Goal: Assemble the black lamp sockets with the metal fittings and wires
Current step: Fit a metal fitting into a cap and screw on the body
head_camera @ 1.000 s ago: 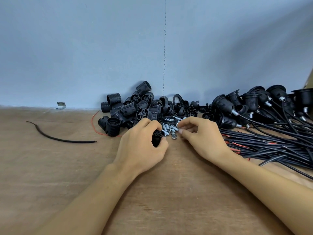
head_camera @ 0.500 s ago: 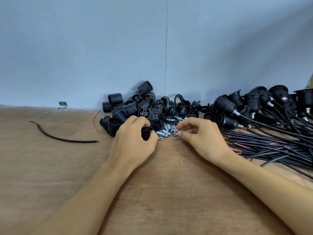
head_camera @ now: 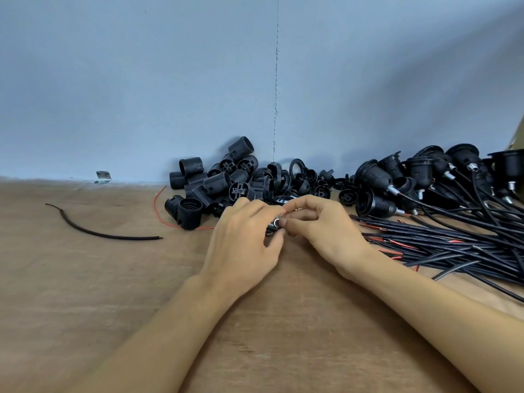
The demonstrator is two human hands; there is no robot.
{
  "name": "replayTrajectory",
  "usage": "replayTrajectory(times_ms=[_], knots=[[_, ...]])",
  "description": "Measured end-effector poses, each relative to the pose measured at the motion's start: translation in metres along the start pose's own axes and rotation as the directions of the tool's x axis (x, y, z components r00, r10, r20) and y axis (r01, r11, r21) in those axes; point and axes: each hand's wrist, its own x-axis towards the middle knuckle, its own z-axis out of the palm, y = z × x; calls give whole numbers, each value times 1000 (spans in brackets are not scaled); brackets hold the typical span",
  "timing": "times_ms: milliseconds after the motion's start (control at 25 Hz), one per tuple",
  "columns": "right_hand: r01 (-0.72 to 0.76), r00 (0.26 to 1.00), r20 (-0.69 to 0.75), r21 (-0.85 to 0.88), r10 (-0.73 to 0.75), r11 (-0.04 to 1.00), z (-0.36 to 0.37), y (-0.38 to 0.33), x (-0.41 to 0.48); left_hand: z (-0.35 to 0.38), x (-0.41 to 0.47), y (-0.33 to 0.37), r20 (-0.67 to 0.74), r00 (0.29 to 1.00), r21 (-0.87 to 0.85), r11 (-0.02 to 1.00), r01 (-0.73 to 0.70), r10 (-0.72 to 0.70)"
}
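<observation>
My left hand is closed around a small black socket part, mostly hidden by the fingers. My right hand pinches a small metal fitting against that part, and the two hands touch at the fingertips. Behind them lies a pile of loose black threaded sockets and black caps and rings. The heap of loose metal fittings is hidden behind my hands.
Assembled sockets with black wires spread over the right side of the wooden table. A loose black wire piece and a thin red wire lie at the left. A blue wall rises right behind the piles.
My left hand drew back from the socket pile toward my right hand with a black part in it. My right hand lifted a metal fitting off the heap and brought it to that part.
</observation>
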Motion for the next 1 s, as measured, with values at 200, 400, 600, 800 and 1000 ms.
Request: replayTrajectory(times_ms=[200, 400, 600, 800, 1000], knots=[[-85, 995, 59, 177, 76, 980, -2, 2, 5, -1, 2, -3, 17, 999, 6, 999, 44, -44], [75, 997, -22, -134, -79, 988, -3, 8, 8, 1, 2, -5, -27, 991, 19, 992, 128, -127], [358, 927, 235, -788, -292, 502, -3, 10, 5, 1, 2, -5, -131, 962, -14, 970, 242, -241], [404, 906, 287, -806, -311, 433, 1, 13, 7, 4, 3, -1, -126, 966, -43, 975, 220, -224], [395, 900, 259, -823, -350, 407, 1, 14, 8, 4, 2, 0, -94, 978, 17, 982, 186, -184]])
